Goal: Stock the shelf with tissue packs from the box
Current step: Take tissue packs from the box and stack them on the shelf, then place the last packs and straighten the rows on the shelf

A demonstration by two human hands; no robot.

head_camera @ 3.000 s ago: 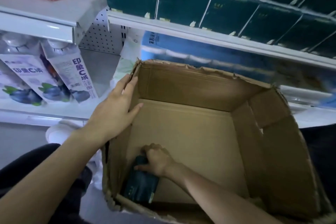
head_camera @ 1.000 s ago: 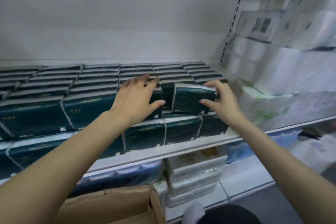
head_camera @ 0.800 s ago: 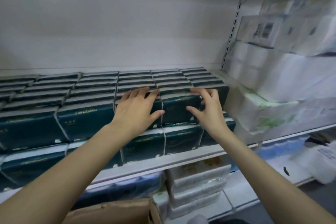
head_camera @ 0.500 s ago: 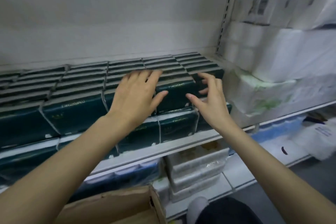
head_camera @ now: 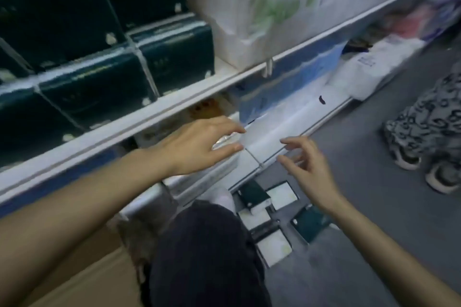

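Observation:
Dark green tissue packs [head_camera: 94,77] fill the white shelf [head_camera: 174,102] at the upper left, stacked in two layers. My left hand [head_camera: 199,143] hangs below the shelf edge, fingers apart, holding nothing. My right hand [head_camera: 309,169] is lower and to the right, also empty with fingers spread. Several loose tissue packs [head_camera: 269,209] lie on the grey floor under my right hand, some dark green, some white side up. A corner of the cardboard box [head_camera: 82,269] shows at the bottom left, partly hidden by my left arm.
Large white plastic-wrapped packs [head_camera: 269,5] sit on the shelf to the right of the green packs. Blue and white packs [head_camera: 287,82] fill the lower shelf. My dark-clothed knee [head_camera: 204,251] is at the bottom centre. Another person's patterned trousers and shoes [head_camera: 429,137] stand at the right.
Both hands have left the packs on the shelf and dropped below its edge. The view has swung down and right, bringing the floor and loose packs into sight.

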